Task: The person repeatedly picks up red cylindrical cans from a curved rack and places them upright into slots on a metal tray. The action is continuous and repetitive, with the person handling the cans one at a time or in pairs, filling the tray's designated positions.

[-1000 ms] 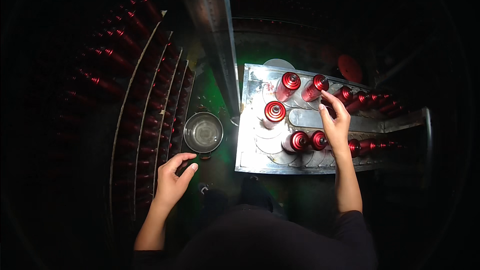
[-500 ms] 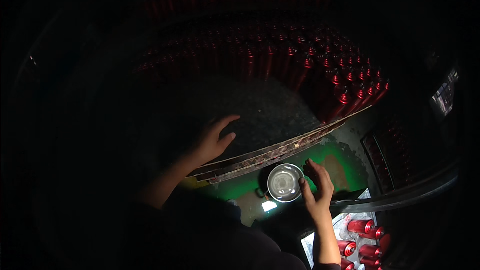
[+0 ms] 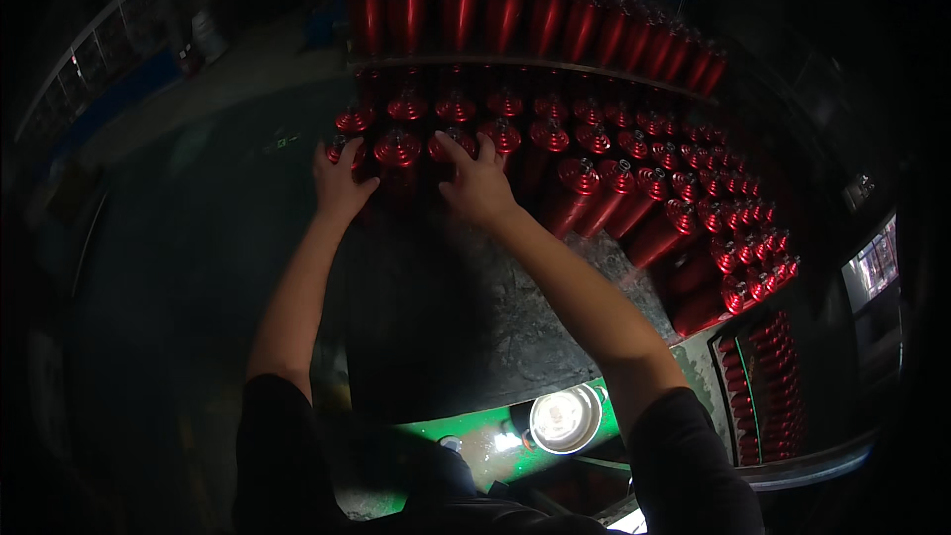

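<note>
Head view shows both hands [image 3: 344, 186] [image 3: 480, 188] half-spread at red cylinders [image 3: 398, 150], contact unclear.

The light is dim, with a brightly lit green floor [image 3: 433, 429] and a window [image 3: 876, 264] at right.

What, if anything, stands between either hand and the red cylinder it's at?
Nothing visible. The left hand is at the top of the left red cylinder, the right hand at the right red cylinder. A third red cylinder stands between those two, blocking neither hand. Too dark to confirm firm contact.
</note>
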A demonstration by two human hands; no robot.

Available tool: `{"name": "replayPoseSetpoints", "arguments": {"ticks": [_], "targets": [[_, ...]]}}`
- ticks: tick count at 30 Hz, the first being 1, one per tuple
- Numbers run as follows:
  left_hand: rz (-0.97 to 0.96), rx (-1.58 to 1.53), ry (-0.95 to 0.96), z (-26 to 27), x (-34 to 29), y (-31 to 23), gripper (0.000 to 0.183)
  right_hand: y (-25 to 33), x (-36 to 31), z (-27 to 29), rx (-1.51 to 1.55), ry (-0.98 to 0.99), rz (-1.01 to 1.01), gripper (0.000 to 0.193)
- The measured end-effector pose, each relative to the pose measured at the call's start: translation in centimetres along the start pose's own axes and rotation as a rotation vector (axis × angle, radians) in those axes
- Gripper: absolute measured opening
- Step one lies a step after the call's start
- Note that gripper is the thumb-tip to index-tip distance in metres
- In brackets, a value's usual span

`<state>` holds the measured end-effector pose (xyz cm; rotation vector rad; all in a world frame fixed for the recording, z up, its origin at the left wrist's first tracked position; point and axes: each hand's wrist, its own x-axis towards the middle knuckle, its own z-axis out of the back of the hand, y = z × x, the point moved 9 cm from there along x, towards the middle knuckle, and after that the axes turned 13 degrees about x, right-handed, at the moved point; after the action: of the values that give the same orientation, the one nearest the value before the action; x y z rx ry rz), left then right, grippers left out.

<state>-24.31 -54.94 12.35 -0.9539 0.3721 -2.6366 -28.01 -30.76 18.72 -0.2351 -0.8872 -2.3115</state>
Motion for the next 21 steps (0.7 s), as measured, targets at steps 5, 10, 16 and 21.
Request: {"name": "replayPoseSetpoints", "arguments": {"ticks": [5,10,16,21], "targets": [[-0.053,-0.073,-0.142,0.1,1.1,0.0,0.075,-3.6,5.6,-3.5,-0.053,0.005,-0.154,0.075],[-0.186,-0.163,-0.194,0.6,0.1,-0.4,0.068,-4.6,6.5,-4.8,-0.104,-0.115,-0.249,0.067],[-0.311,-0.149,-0.201,4.7,-4.8,-1.7,0.063,-4.5,1.8,-3.1,0.075,-0.211,-0.11,0.063],[-0.14,-0.214,0.031,11.3,-9.7,-4.6,0.062,-5.7,-10.2,7.2,0.479,-0.488,-0.035,0.064]]}}
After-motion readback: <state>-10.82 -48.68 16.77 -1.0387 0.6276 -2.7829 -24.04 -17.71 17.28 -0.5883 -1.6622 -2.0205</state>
